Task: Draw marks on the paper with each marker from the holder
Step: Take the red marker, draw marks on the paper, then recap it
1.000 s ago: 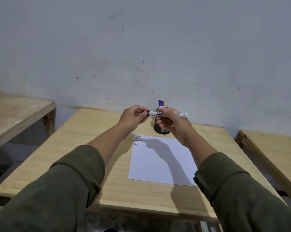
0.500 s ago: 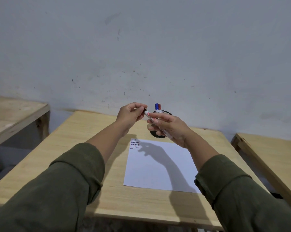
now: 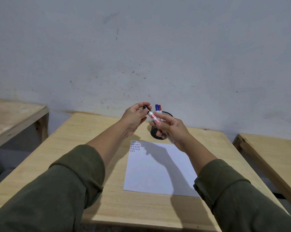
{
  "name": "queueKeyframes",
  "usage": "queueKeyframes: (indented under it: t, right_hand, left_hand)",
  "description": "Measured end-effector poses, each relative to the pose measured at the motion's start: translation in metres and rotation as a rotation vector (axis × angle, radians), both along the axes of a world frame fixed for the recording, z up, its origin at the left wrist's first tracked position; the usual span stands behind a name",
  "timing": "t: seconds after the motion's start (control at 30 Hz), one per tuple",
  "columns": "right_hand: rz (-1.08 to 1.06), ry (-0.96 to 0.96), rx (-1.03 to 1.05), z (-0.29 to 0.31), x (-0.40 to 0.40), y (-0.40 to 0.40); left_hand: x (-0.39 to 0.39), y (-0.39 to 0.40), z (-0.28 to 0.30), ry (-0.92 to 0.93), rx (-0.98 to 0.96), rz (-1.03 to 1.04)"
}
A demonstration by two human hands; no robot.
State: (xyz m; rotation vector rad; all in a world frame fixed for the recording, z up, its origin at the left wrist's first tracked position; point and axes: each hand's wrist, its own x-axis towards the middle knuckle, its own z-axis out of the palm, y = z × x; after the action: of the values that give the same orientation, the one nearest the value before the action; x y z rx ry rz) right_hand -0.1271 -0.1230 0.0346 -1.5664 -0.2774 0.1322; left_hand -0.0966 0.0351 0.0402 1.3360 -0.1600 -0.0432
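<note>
Gripping the black cap [image 3: 145, 108] between the left hand [image 3: 135, 116] fingertips while the whiteboard marker [image 3: 154, 118] barrel is pinched in the right hand [image 3: 172, 130] above the paper [image 3: 159, 171], a straight pull along the barrel is judged best, beside the mesh holder [image 3: 154, 132]

obstacle: holder [image 3: 159, 136] behind paper [image 3: 159, 169] | free: table [image 3: 94, 148] left of paper

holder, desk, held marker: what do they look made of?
Holder: looks like black metal mesh, going by the see-through wall; could be plastic. Desk: pale unfinished-looking wood, matte, grain lines visible, possibly plywood. Marker gripped by right hand, left hand at its dark tip end: smooth white barrel with print, probably plastic.
</note>
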Motion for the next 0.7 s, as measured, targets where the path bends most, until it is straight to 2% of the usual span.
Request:
queueKeyframes:
  t: [0.13, 0.27, 0.4, 0.57, 0.7]
  right_hand:
    - [-0.114, -0.088, -0.087, 0.009, 0.02, 0.0]
    - [-0.321, -0.165, -0.18, 0.021, 0.052, -0.008]
    - [-0.479, -0.206, -0.174, 0.025, 0.087, -0.018]
    - [-0.6, -0.235, -0.264, 0.021, 0.124, -0.02]
    - [-0.635, -0.286, -0.392, 0.011, 0.14, -0.017]
  left_hand:
    - [0.009, -0.018, -0.001, -0.042, 0.068, 0.094]
    - [0.027, -0.03, -0.018, -0.082, 0.384, 0.221]
    - [0.046, -0.032, -0.025, -0.098, 0.66, 0.252]
    - [0.067, -0.038, -0.026, -0.093, 0.8, 0.195]
    - [0.077, -0.043, -0.03, -0.101, 0.837, 0.162]
